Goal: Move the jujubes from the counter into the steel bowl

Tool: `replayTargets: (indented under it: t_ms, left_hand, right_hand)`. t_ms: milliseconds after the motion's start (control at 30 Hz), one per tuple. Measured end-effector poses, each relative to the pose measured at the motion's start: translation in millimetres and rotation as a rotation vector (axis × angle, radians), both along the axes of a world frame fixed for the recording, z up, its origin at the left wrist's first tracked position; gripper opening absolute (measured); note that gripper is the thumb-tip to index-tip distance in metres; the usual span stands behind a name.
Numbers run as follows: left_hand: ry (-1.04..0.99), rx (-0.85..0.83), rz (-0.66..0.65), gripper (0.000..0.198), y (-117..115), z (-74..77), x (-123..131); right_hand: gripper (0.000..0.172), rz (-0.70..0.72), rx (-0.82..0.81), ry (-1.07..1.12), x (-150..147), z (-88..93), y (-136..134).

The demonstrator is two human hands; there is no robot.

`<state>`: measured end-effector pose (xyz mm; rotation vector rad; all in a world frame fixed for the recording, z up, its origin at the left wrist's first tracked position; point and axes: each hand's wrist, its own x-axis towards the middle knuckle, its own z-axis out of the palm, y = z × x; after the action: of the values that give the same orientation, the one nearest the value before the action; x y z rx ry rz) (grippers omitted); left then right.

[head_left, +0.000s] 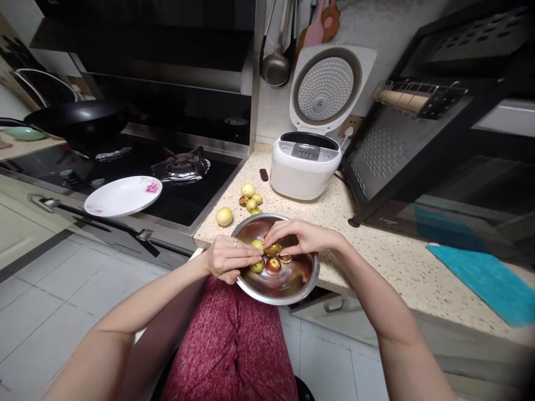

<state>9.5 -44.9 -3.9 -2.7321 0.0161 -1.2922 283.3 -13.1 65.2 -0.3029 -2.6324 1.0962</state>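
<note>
A steel bowl overlaps the counter's front edge, above my lap. In it lie several green and reddish-brown fruits that look like fresh jujubes. My left hand, with a ring on one finger, crosses the bowl's left rim; its straight fingers lie over the left-hand fruits and the thumb stays apart, outside the bowl. Coming from the right, my right hand curves its fingers and thumb around a greenish jujube. The fingers partly cover the fruits.
More fruits sit on the counter behind the bowl, one near its left edge. Beyond stands a rice cooker, lid up. A flowered plate rests on the stove, a wok behind. To the right lies a blue cloth.
</note>
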Motion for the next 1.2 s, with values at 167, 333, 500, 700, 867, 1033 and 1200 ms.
replayTargets:
  t_ms: [167, 333, 500, 700, 867, 1033, 1200]
  left_hand:
    - [0.002, -0.010, 0.001, 0.061, -0.2, 1.1, 0.3]
    - [-0.001, -0.016, -0.012, 0.059, 0.9, -0.9, -0.4]
    - [0.017, -0.025, -0.006, 0.058, 1.7, -3.2, -1.7]
    - [0.026, -0.037, -0.001, 0.059, 1.7, -3.2, -2.5]
    - [0.024, -0.040, 0.004, 0.060, 2.1, -2.7, -2.3]
    - [0.012, -0.026, 0.005, 0.060, 2.2, -0.7, -1.1]
    - [-0.017, -0.007, -0.001, 0.059, 4.3, -3.9, 1.3]
  right_hand:
    - [0.036, 0.005, -0.009, -0.021, -0.1, 1.0, -0.3]
    - [0.036, -0.022, -0.016, -0.036, 0.0, -0.6, -0.5]
    - [0.033, -0.029, -0.024, -0.038, -1.8, -1.8, -1.4]
    - [0.032, -0.038, -0.031, -0.025, -4.3, -2.2, -2.8]
    - [0.033, -0.047, -0.040, -0.009, -4.9, -2.9, -1.8]
    - [0.029, -0.125, -0.038, 0.052, -5.6, -2.0, -0.6]
    - [0.016, -0.441, 0.052, 0.281, -6.1, -11.6, 9.0]
